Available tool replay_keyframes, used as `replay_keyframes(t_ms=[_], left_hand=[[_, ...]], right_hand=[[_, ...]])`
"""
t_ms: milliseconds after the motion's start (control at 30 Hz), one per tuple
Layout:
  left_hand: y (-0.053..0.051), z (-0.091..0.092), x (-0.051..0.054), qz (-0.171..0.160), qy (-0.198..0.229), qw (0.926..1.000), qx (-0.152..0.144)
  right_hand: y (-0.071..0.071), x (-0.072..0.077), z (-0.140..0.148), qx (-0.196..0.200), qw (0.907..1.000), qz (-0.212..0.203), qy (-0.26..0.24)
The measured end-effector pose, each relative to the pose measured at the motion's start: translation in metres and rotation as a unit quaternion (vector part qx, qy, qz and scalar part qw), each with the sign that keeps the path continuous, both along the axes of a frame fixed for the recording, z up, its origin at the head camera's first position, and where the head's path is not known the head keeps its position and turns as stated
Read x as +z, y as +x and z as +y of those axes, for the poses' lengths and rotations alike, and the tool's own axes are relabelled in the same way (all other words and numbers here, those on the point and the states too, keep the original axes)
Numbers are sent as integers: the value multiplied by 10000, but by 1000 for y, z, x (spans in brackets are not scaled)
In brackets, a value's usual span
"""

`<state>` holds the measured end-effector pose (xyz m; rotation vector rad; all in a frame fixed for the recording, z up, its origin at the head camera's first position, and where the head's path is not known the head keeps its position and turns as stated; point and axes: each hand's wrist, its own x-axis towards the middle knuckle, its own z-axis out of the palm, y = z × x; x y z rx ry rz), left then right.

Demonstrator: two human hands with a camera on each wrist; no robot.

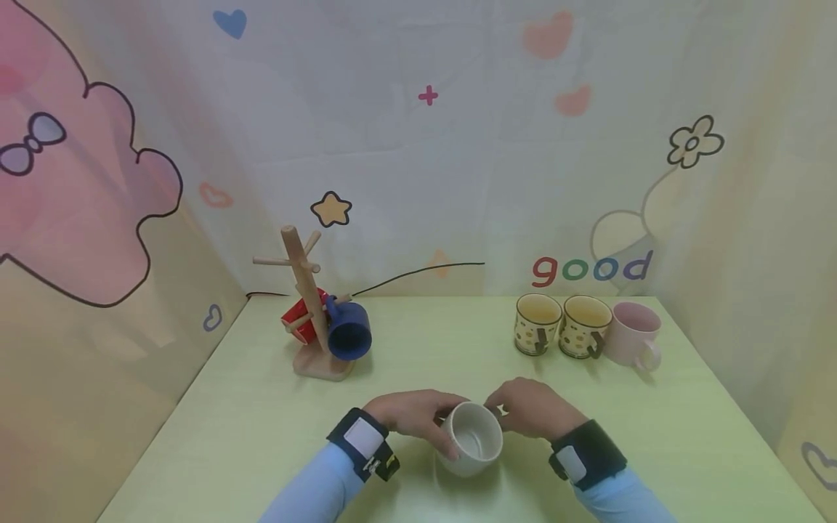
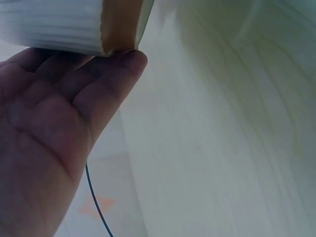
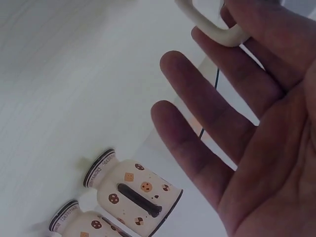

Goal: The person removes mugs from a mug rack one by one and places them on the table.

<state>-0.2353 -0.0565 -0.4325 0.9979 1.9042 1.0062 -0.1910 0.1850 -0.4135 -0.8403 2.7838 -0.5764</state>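
A white mug [image 1: 472, 459] is tilted in front of me, its mouth facing my head camera. My left hand [image 1: 415, 414] grips its side, thumb on the near wall. In the left wrist view the fingers [image 2: 111, 81] lie against the ribbed wall of the mug [image 2: 54, 24], near its tan-brown base band. My right hand [image 1: 532, 410] is on the mug's far right side. Thumb and index finger pinch the handle [image 3: 215, 29] in the right wrist view, while the other fingers [image 3: 185, 79] stay extended. The handle is mostly hidden from the head camera.
A wooden mug tree [image 1: 307, 283] stands at the back left, with a red mug [image 1: 304, 332] and a blue mug [image 1: 349, 319] hanging on it. Two patterned cream mugs [image 1: 536, 330] and a pink mug [image 1: 628, 338] line the back right. A printed curtain [image 1: 451, 196] backs the table.
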Motion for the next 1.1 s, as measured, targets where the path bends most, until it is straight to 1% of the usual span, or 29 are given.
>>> replay_keyframes(t_ms=[67, 200, 333, 433, 500, 567, 633, 700, 767, 833, 900, 933, 967, 1000, 1033, 1067, 1100], left_hand=[[-1, -1, 0, 73, 41, 9999, -58], [-5, -4, 0, 99, 85, 9999, -87], [-9, -10, -1, -83, 168, 9998, -13], [-11, -14, -3, -223, 292, 9993, 61], [-12, -15, -5, -224, 415, 9988, 125], [-12, -17, -5, -93, 471, 9985, 278], [-12, -20, -5, 196, 475, 9976, 469], [-12, -22, -5, 491, 366, 9954, 738], [-11, -23, -4, 768, 174, 9914, 1048], [-11, -23, -6, 1085, -43, 9854, 1309], [-11, -23, -7, 1371, -340, 9777, 1552], [-12, -22, -7, 1570, -492, 9730, 1621], [-12, -22, -8, 1821, -670, 9667, 1670], [-12, -21, -8, 2118, -895, 9580, 1715], [-12, -20, -8, 2478, -1178, 9459, 1732], [-11, -19, -7, 2894, -1494, 9292, 1747], [-9, -18, -7, 3329, -1823, 9085, 1750]], right_hand=[[0, -1, 1, 101, 9998, 152, -12], [-1, -1, 4, 290, 9990, 262, -210], [-1, -1, 7, 460, 9974, 349, -436], [0, 0, 9, 402, 9973, 322, -526], [0, 1, 11, 247, 9979, 218, -560], [1, 1, 13, -12, 9982, 89, -586], [2, 2, 14, -252, 9978, 29, -609], [3, 1, 16, -495, 9968, 40, -629], [5, 2, 17, -681, 9955, 113, -653], [7, 2, 17, -843, 9937, 228, -697], [9, 2, 17, -1095, 9909, 237, -753], [10, 2, 18, -1211, 9892, 233, -787], [11, 2, 18, -1340, 9874, 211, -819], [12, 2, 19, -1466, 9854, 187, -849], [13, 2, 20, -1606, 9831, 158, -865], [14, 2, 21, -1740, 9807, 128, -876], [15, 2, 23, -1862, 9786, 114, -874]])
